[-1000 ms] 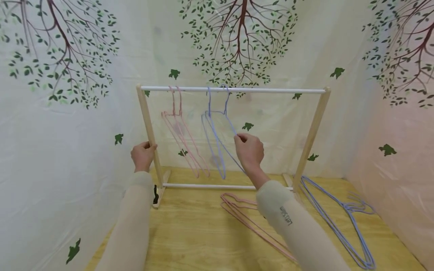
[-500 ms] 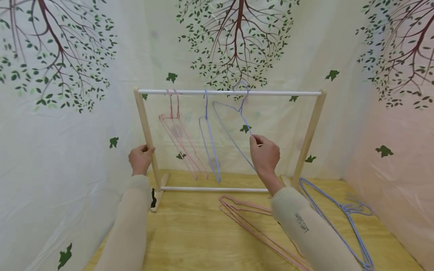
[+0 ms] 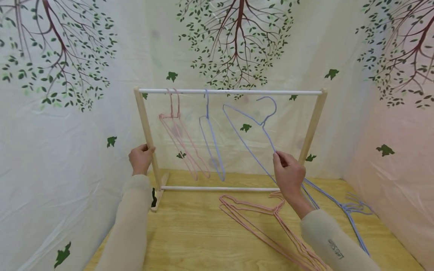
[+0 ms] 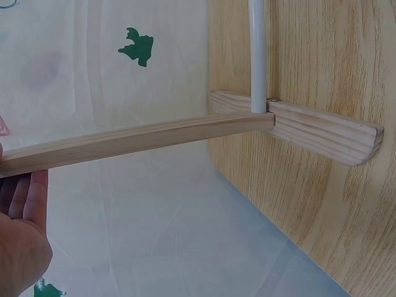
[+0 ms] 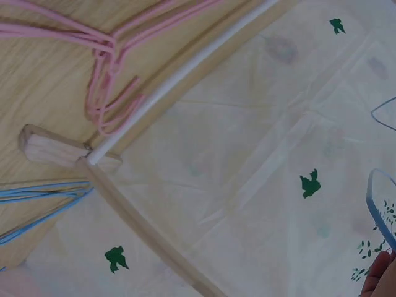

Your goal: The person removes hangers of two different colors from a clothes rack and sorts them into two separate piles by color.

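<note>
A wooden clothes rack with a white top rail (image 3: 271, 92) stands on the table. My left hand (image 3: 140, 159) grips its left post (image 3: 144, 120); in the left wrist view the fingers (image 4: 37, 198) lie against that post. My right hand (image 3: 289, 175) pinches one shoulder of a blue clothes hanger (image 3: 269, 139), whose hook is off the rail and just below it. The right wrist view catches only part of the hand (image 5: 380, 278) and hanger (image 5: 373, 204). Still on the rail are two pink hangers (image 3: 171, 107) and one blue hanger (image 3: 207, 105).
Several pink hangers (image 3: 276, 212) lie stacked on the table (image 3: 190, 233) before the rack. Several blue hangers (image 3: 349, 210) lie at the right, partly behind my right arm. A lower white bar (image 3: 217, 188) joins the rack's feet. A printed sheet (image 3: 68, 158) hangs around the table.
My right hand has moved right and down with the blue hanger, and its hook has come off the rail. My left hand keeps its grip on the post.
</note>
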Demonstrator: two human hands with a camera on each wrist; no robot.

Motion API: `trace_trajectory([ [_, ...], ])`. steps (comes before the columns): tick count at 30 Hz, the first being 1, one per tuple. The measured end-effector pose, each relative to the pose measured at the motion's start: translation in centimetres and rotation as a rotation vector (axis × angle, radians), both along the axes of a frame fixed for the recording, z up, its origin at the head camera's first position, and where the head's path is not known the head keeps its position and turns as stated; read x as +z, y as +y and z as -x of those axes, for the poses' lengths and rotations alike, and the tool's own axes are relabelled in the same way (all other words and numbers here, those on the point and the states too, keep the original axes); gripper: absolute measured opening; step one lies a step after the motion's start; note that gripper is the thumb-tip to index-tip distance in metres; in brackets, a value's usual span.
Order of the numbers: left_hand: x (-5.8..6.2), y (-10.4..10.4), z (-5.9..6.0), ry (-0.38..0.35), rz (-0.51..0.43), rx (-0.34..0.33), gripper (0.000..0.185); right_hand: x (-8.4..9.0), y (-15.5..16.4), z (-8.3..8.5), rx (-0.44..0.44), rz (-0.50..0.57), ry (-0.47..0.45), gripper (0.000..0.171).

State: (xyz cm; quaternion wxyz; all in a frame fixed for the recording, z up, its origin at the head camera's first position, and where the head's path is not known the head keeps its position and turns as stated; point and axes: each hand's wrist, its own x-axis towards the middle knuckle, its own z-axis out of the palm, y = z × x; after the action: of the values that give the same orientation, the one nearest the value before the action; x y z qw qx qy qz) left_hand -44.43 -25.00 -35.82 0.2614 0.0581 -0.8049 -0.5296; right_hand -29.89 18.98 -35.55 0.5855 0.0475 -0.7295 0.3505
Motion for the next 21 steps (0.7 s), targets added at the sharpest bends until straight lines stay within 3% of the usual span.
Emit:
trace_trajectory([
  [6,0.3,0.1,-0.2,-0.004,0.012,0.002,0.032,-3.5,3.5,-1.7,0.019,0.005,0.027,0.01],
  [11,0.3,-0.1,-0.1,-0.01,0.024,0.002,0.033,-5.3,6.1,-3.3,0.045,0.021,0.015,0.012],
  [16,0.0,-0.2,0.0,-0.008,0.021,0.004,0.033,-6.3,8.3,-5.0,0.064,0.075,0.035,0.012],
  [21,0.0,0.0,0.0,-0.016,0.016,-0.001,0.034,-6.1,9.5,-6.7,0.063,0.116,0.06,0.012],
])
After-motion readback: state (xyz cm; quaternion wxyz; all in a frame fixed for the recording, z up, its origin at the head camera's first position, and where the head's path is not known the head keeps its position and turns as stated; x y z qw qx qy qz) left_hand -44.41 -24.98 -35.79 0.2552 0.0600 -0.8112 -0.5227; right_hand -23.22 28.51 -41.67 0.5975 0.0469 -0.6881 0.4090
